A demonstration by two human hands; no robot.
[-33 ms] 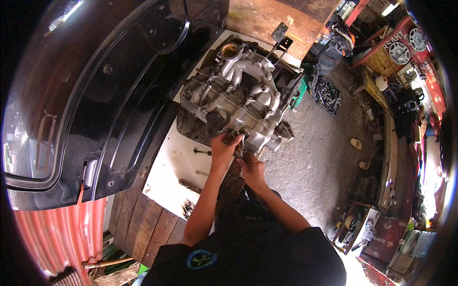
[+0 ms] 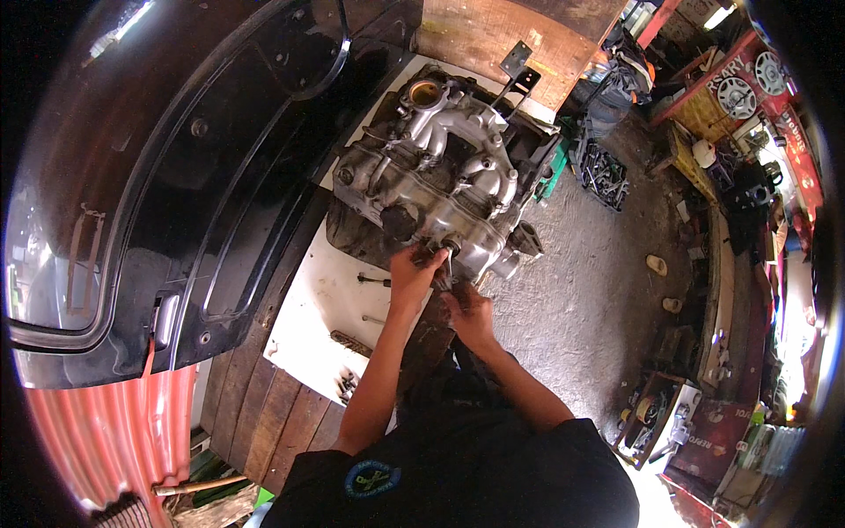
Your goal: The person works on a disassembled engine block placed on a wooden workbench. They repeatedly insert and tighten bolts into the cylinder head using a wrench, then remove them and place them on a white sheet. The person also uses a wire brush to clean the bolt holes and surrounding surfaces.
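A grey metal engine [image 2: 440,176] rests on a white-topped bench [image 2: 304,326]. At its near edge, just right of a round black cap [image 2: 400,222], my left hand [image 2: 412,271] is closed with thumb and fingers around the head end of a slim shiny hand tool [image 2: 450,262], a wrench by its look. My right hand [image 2: 468,310] is closed beside the tool's lower end, below and to the right of the left hand. The fingers partly hide the tool and the spot where it meets the engine.
On the bench left of my arms lie a black-handled tool [image 2: 373,281], a small spanner [image 2: 373,319] and several small metal parts [image 2: 346,384]. A dark vehicle panel [image 2: 211,176] borders the left side. A tray of tools [image 2: 603,176] sits on the concrete floor [image 2: 581,282] to the right.
My right hand has shifted slightly to the right and down. My left hand and the engine stay in place.
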